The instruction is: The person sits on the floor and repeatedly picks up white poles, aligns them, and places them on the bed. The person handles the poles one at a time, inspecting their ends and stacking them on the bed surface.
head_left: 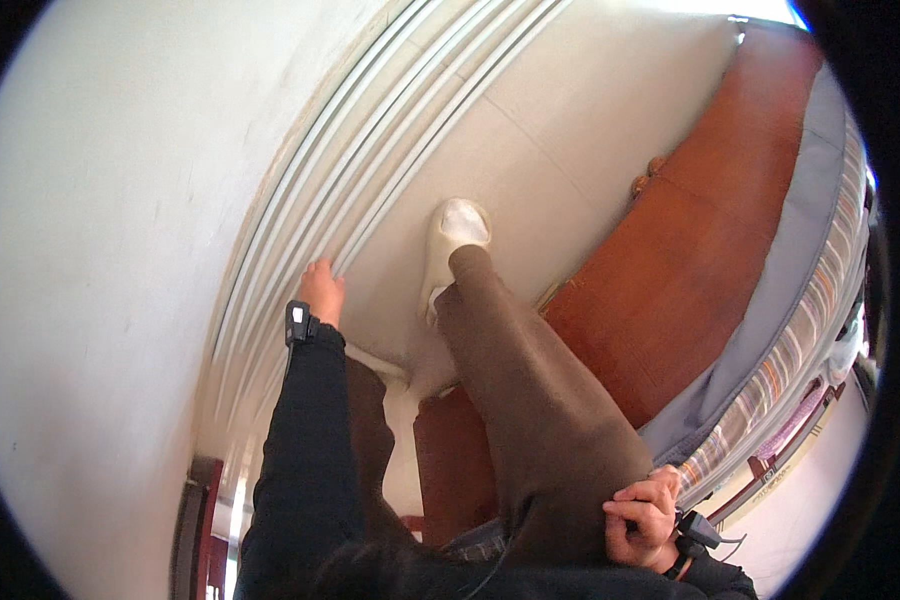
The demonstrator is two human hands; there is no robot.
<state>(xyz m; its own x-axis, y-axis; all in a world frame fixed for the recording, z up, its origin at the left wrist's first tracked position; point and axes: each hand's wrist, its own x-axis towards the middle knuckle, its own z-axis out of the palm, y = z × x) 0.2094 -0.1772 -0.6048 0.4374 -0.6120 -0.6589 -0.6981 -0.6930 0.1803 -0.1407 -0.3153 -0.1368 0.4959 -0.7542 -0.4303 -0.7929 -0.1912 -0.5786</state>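
Several long, thin white pipes [355, 160] lie side by side on the floor along the foot of the wall. At the lower part of this row, my left hand [322, 293] reaches down with its fingers curled over a pipe; the fingertips are partly hidden. Bent in a loose fist, my right hand [645, 518] is beside my thigh, near the edge of the bed. Nothing shows between its fingers. Both wrists wear a small black device [298, 322] on a strap.
A pale wall [110, 220] rises on the left. To the right stands a bed with a reddish-brown side panel [680, 230] and a striped cover [770, 385]. My foot in a pale slipper [460, 225] rests on the tiled floor [540, 130] between them.
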